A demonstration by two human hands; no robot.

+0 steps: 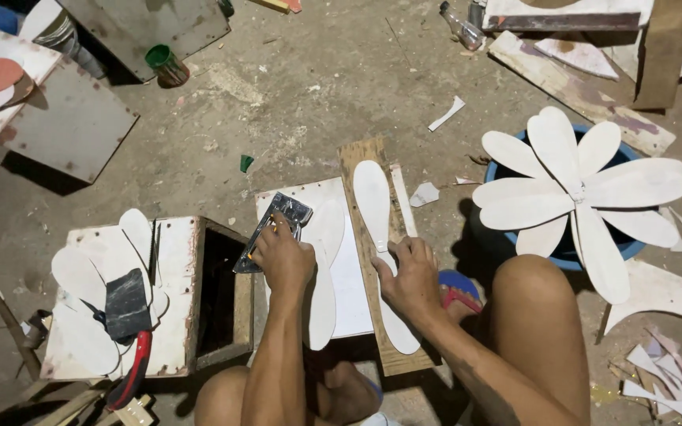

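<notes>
On the dusty floor (294, 87), the left hand (284, 256) is gripping a metal stapler (271, 230) over a white sheet (347, 260), while the right hand (412, 276) is pressing flat a white insole cutout (374, 197) on a wooden plank (369, 154). Fanned cutouts (574, 189) are lying finished on a blue bucket (629, 248); more (80, 280) are waiting left.
</notes>
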